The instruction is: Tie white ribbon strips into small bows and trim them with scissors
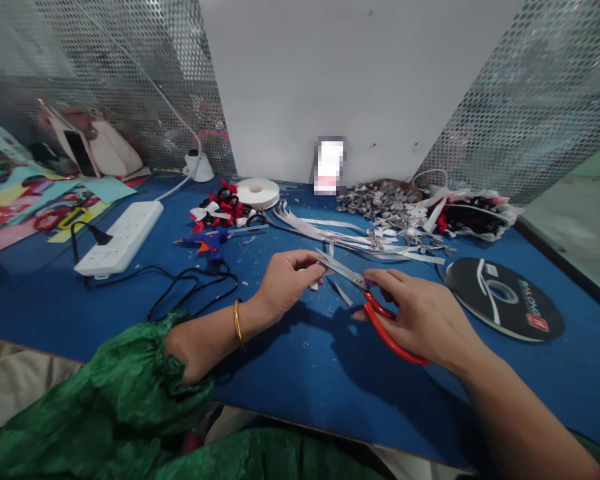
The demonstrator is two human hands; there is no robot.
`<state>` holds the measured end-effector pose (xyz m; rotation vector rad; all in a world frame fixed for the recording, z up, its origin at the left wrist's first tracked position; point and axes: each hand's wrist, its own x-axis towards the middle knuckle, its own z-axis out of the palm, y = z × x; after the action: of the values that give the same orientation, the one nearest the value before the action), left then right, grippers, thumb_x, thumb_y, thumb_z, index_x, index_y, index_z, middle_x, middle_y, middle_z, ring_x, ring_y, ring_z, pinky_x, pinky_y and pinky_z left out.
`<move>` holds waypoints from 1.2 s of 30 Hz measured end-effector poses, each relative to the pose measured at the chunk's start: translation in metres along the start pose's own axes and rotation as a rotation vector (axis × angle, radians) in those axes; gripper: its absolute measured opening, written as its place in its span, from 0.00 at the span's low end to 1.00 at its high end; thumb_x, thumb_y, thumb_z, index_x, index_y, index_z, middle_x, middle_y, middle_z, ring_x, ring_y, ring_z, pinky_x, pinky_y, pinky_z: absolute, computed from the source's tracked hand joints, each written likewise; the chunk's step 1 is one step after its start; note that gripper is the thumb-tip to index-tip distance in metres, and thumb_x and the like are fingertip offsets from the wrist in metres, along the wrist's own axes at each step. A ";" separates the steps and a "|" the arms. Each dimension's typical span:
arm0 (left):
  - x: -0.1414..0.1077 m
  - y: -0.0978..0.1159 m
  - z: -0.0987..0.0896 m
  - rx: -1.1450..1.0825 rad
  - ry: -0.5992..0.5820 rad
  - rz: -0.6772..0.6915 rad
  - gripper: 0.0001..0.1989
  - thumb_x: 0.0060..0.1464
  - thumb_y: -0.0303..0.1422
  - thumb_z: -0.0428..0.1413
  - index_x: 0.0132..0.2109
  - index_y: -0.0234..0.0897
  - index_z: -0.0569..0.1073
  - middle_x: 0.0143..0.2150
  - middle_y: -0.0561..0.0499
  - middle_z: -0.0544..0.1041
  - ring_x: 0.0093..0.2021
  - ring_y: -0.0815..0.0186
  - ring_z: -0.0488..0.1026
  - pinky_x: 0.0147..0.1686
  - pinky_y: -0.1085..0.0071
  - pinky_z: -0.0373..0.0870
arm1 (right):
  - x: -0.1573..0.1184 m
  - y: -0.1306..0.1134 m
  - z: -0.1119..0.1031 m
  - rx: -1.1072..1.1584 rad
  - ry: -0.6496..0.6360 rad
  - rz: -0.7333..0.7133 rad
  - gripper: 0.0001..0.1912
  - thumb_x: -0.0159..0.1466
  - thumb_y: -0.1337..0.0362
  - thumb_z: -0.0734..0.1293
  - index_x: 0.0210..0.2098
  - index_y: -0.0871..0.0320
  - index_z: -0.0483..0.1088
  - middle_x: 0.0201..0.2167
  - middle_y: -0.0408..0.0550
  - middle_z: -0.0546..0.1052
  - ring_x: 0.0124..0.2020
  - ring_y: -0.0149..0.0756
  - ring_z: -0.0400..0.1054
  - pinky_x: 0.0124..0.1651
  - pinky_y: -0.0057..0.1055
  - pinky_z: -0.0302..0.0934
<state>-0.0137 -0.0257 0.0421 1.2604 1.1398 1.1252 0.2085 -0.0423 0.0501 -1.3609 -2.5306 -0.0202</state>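
Note:
Red-handled scissors (387, 333) are in my right hand (423, 317), whose fingers wrap round the handles. Their blades point left and reach the fingertips of my left hand (293, 277). That hand pinches a small piece of white ribbon (314, 287) between thumb and fingers. A loose ribbon strip (342, 293) shows just below the blades. Behind both hands lies a bunch of long white ribbon strips (325, 233) on the blue table (290, 393). Whether the blades touch the ribbon is hard to tell.
A blue glue gun (207, 245) with a black cable and a white power strip (123, 240) lie left. Behind are a white spool (258, 193), red bows (223, 207), grey bows (387, 207) and a lit phone (330, 165). A black ribbon reel (505, 300) lies right.

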 end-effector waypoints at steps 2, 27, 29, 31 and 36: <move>0.000 0.000 0.000 -0.001 0.001 -0.003 0.07 0.48 0.31 0.58 0.34 0.33 0.78 0.24 0.52 0.73 0.25 0.72 0.68 0.26 0.75 0.66 | 0.000 0.000 -0.001 -0.002 -0.006 -0.005 0.20 0.60 0.55 0.65 0.50 0.54 0.68 0.35 0.48 0.77 0.29 0.39 0.71 0.27 0.31 0.53; 0.003 -0.005 -0.001 -0.047 0.013 0.000 0.10 0.49 0.33 0.60 0.37 0.32 0.79 0.29 0.50 0.76 0.27 0.72 0.69 0.26 0.76 0.67 | -0.002 0.003 0.003 -0.054 0.161 -0.014 0.17 0.62 0.53 0.65 0.47 0.54 0.70 0.31 0.45 0.79 0.26 0.36 0.71 0.26 0.29 0.52; 0.002 -0.004 -0.001 -0.060 0.009 -0.014 0.11 0.49 0.35 0.61 0.38 0.32 0.79 0.31 0.49 0.77 0.28 0.72 0.70 0.27 0.76 0.67 | -0.002 0.003 0.003 -0.028 0.218 0.050 0.18 0.61 0.52 0.65 0.47 0.54 0.70 0.31 0.45 0.79 0.25 0.35 0.71 0.26 0.28 0.54; 0.002 -0.004 -0.001 -0.082 0.005 -0.026 0.12 0.49 0.36 0.61 0.39 0.33 0.79 0.34 0.48 0.78 0.30 0.70 0.72 0.28 0.75 0.68 | -0.001 0.004 0.003 -0.033 0.252 0.151 0.18 0.60 0.51 0.65 0.46 0.54 0.71 0.29 0.45 0.78 0.25 0.35 0.71 0.26 0.27 0.54; 0.003 -0.002 -0.001 -0.117 -0.002 -0.049 0.11 0.49 0.34 0.61 0.40 0.33 0.79 0.33 0.47 0.79 0.30 0.70 0.72 0.29 0.74 0.68 | 0.000 0.013 0.006 -0.156 0.126 0.309 0.19 0.59 0.48 0.64 0.45 0.51 0.71 0.26 0.44 0.77 0.23 0.37 0.69 0.22 0.28 0.48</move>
<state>-0.0140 -0.0230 0.0402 1.1377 1.0821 1.1375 0.2181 -0.0337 0.0433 -1.7390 -2.2311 -0.2400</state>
